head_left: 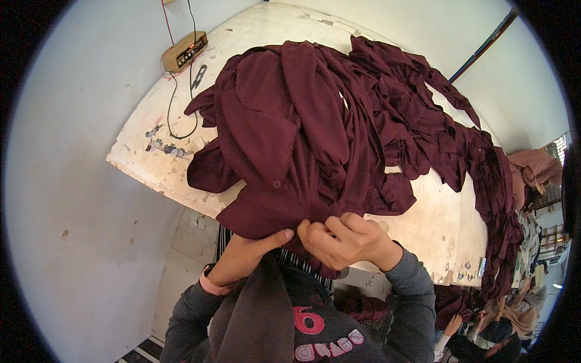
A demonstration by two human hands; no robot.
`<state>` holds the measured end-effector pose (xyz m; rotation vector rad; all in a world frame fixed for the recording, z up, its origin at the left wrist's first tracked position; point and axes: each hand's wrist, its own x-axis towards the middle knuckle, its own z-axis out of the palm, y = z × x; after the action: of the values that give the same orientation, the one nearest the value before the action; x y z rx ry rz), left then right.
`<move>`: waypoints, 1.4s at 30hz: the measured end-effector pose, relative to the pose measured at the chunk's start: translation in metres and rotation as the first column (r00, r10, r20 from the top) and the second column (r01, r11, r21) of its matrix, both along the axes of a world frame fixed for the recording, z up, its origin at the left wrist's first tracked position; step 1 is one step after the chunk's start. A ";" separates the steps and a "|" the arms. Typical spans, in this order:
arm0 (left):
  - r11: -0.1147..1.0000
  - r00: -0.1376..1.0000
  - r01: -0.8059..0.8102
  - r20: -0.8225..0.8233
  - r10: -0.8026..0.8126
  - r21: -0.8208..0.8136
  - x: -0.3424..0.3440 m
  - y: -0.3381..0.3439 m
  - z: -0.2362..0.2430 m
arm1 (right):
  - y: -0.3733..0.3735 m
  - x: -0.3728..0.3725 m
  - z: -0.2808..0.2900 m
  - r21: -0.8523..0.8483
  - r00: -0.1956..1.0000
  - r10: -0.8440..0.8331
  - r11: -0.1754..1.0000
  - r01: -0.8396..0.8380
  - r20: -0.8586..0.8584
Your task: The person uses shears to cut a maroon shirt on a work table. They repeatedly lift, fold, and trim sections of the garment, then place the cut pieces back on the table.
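A dark maroon shirt lies spread over the near part of the table, its front edge hanging toward me. Small buttons show along the cloth. My left hand grips the shirt's near edge, thumb on top and the other fingers hidden beneath. Close beside it on the right, my right hand has its fingers curled and pinched at the same edge. Whatever lies between those fingertips is too small to make out apart from the cloth.
More maroon garments heap across the table and hang over its right side. A wooden box with knobs, a black cable and small snips are at the far left. Other people work at lower right.
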<state>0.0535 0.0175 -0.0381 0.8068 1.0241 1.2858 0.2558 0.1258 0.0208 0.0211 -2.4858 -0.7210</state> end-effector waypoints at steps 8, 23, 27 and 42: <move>0.997 0.980 -0.068 0.187 0.071 -0.023 0.002 0.000 -0.003 | -0.005 0.002 -0.007 -0.344 0.977 -0.148 0.935 0.089 -0.151; 0.994 0.996 -0.093 0.001 0.094 0.049 0.002 -0.005 0.005 | 0.009 0.004 -0.026 -0.884 0.984 -0.058 0.451 -0.123 -0.167; 0.995 0.995 -0.098 0.003 0.098 0.033 0.003 -0.006 0.010 | 0.006 0.005 -0.029 -0.811 0.944 -0.245 0.583 -0.038 -0.220; 0.999 0.999 -0.046 -0.020 0.046 0.023 0.003 -0.004 0.006 | 0.010 -0.006 -0.009 -0.121 0.992 -0.104 0.988 0.095 -0.067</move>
<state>0.0567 0.0134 -0.0326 0.8192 1.0520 1.3322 0.2494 0.1358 0.0113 -0.1707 -2.4683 -0.6035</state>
